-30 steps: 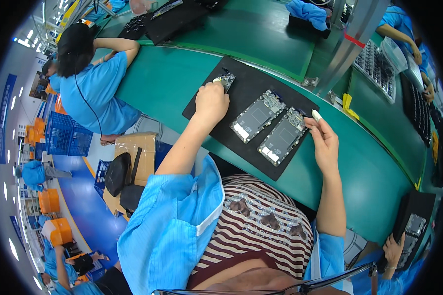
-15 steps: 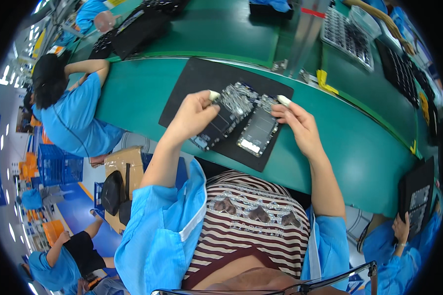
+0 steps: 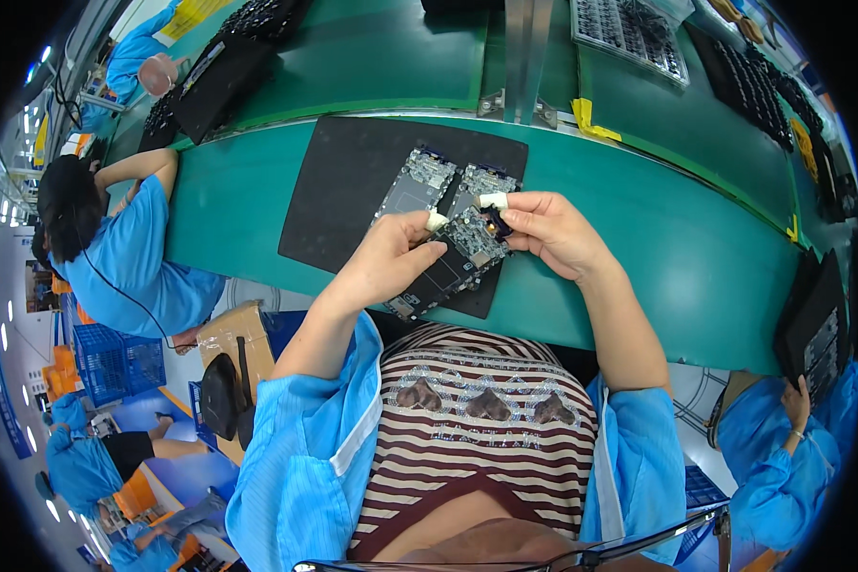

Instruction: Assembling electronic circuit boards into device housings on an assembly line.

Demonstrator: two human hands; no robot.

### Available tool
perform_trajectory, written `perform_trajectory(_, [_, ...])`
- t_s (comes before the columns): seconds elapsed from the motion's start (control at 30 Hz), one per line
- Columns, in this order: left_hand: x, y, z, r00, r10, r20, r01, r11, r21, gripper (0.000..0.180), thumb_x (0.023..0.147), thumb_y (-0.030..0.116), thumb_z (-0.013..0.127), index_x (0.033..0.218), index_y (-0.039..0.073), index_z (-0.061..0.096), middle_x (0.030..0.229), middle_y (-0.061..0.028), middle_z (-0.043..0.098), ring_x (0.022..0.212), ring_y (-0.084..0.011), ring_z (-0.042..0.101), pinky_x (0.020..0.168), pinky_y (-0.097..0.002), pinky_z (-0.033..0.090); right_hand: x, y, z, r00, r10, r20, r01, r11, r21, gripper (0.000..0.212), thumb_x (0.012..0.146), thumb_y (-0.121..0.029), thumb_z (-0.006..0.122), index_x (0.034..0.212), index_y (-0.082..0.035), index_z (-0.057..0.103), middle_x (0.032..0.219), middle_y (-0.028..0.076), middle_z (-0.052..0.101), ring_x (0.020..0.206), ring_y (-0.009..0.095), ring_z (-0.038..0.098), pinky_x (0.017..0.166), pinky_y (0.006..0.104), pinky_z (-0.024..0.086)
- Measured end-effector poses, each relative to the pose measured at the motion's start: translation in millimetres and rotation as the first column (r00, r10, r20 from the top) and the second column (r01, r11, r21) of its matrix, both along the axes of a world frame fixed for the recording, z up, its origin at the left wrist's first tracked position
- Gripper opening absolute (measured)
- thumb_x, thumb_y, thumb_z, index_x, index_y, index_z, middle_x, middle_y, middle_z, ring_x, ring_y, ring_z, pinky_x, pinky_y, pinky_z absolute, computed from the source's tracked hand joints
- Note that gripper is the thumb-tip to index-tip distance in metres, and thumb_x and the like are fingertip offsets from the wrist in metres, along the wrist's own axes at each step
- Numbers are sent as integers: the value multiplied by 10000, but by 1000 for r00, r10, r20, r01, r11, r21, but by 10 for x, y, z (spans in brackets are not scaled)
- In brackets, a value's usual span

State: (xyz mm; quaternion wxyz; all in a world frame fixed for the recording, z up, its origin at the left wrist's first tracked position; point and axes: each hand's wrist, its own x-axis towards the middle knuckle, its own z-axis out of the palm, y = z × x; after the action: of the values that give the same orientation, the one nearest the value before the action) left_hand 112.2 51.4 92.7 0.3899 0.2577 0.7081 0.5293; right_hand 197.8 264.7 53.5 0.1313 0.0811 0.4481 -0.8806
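Observation:
My left hand (image 3: 388, 259), a white cover on one fingertip, is closed on the edge of an opened phone (image 3: 459, 257) with its circuit board bare. The phone is tilted, its board end up toward my right hand (image 3: 561, 234). The right fingers, one also white-capped, pinch a small black part (image 3: 495, 219) at that end; whether it is attached cannot be told. Behind the held phone, two more opened phones, a left one (image 3: 418, 184) and a right one (image 3: 487, 179), lie on a black mat (image 3: 338, 181). The held phone partly covers the right one.
The mat lies on a green worktable (image 3: 658, 257). Past a raised edge stand a metal post (image 3: 526, 57), yellow tape (image 3: 591, 122) and a clear tray of small parts (image 3: 629, 38). One co-worker (image 3: 114, 238) sits at the left; another person's hand (image 3: 796, 405) holds a dark board at the right.
The phone in my left hand has moved right, over the others. My right hand has left the right phone's edge and now pinches the black part on the held phone. The view has shifted.

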Motion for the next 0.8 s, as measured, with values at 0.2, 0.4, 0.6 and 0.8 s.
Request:
perform_trajectory(0.2, [-15,-38,-69,998,40,-38,-41,999,-9,133,849,-16,533,959,-59,595,816,-50,657,730,-54,564,620,-234,472,-4,-21,13,999,-31,-7,31,997,65,261,878,-58,577,1125,20,602,1016,65,644,852,89,611,756,212,509])
perform_trajectory(0.4, [-21,-51,-70,994,19,-106,-22,999,-33,141,851,-24,531,977,-55,588,835,-47,653,764,-47,563,643,-226,467,-8,-6,-75,996,-5,-84,17,990,142,283,859,-51,596,1133,23,599,993,58,653,842,75,601,740,218,498])
perform_trajectory(0.6, [-25,-62,-156,969,-30,-245,-1,992,-127,152,862,-39,523,1004,-62,573,874,-42,650,786,-40,552,657,-213,462,0,-24,-41,992,-28,-125,45,989,139,311,837,-6,601,1145,34,589,1013,75,651,878,96,608,766,222,492])
perform_trajectory(0.8, [47,10,-140,898,-24,-440,-59,983,-174,120,830,-45,546,941,-63,585,773,-67,654,725,-35,528,614,-229,444,-9,-29,-49,984,-59,-165,86,983,164,327,831,25,588,1156,53,573,1055,101,639,947,132,609,841,236,480])
